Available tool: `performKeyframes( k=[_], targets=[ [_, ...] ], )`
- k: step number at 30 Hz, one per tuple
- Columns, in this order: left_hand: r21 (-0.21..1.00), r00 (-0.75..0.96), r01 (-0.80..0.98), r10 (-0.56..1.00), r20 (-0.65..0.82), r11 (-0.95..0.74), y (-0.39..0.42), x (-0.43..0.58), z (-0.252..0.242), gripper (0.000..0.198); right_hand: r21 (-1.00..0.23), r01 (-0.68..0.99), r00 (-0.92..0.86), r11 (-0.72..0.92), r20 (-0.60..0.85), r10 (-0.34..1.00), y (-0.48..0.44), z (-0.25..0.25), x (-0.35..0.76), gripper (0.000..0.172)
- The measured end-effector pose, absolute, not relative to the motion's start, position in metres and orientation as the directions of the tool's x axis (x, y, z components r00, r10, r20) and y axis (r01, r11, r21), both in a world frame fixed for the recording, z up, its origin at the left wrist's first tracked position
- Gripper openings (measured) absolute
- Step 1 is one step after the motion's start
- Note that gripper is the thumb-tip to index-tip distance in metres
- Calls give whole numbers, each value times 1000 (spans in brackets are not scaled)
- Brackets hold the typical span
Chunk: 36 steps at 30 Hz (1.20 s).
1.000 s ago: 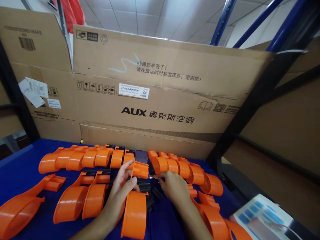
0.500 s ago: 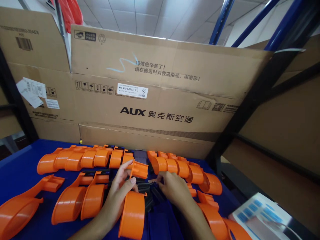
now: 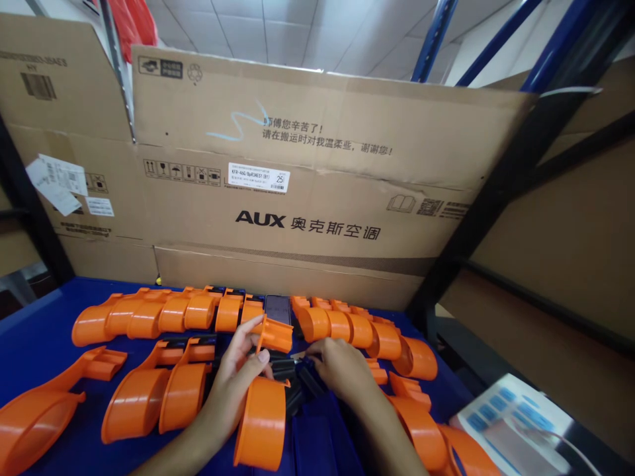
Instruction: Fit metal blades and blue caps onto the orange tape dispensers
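Cardboard panel with AUX lettering is standing upright behind the phone-like slab. Blue worktop is spreading under the slab and out to both sides. Dark frame post is slanting up well right of the slab. Left back row of orange pieces is running leftward from just beside the slab; right back row is running off to its right, coming nearer the person. White item with blue markings is lying far right of the slab, nearer. Front right pieces, orange again, are sitting right and nearer than the slab. Loose orange scoop is lying far left and nearer, front pair sitting between it and the slab.

Hands: Left hand is gripping the held orange piece in front of the slab, its round cup pointing down, block end up. Right hand is curling its fingers right of and nearer than the slab; can't tell if it's gripping anything. Black parts are lying between the hands, in front of the slab.
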State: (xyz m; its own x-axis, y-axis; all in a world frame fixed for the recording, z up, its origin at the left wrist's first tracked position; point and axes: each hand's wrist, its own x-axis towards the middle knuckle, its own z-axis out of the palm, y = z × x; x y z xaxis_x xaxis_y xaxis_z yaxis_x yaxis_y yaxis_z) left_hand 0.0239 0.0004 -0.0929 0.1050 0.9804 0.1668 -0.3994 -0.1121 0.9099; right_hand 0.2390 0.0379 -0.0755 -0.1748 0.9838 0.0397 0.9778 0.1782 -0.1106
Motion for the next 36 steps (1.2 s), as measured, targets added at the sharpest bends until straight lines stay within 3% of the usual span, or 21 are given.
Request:
performKeyframes(
  k=[17, 25, 29, 31, 33, 36],
  targets=[
    [908, 79, -403, 984, 158, -114, -4, 22, -85, 56, -89, 973, -210, 213, 46, 977, 34, -76, 238, 23],
    [906, 83, -411, 985, 150, -103, -4, 23, -87, 59, -93, 972, -202, 216, 138, 970, 31, -71, 237, 25],
    [899, 66, -425, 987, 146, -104, -1, 23, -89, 62, -128, 964, -202, 235, 225, 953, 26, -60, 237, 17],
    [895, 59, -435, 988, 140, -101, 1, 23, -90, 63, -216, 935, -207, 281, 312, 927, 23, -54, 236, 14],
    [891, 51, -444, 990, 131, -95, 3, 23, -91, 66, -405, 844, -185, 352, 397, 899, 20, -51, 234, 14],
    [890, 38, -446, 992, 120, -91, 5, 23, -92, 70, -723, 552, -154, 414, 399, 904, 15, -50, 231, 19]
  ],
)
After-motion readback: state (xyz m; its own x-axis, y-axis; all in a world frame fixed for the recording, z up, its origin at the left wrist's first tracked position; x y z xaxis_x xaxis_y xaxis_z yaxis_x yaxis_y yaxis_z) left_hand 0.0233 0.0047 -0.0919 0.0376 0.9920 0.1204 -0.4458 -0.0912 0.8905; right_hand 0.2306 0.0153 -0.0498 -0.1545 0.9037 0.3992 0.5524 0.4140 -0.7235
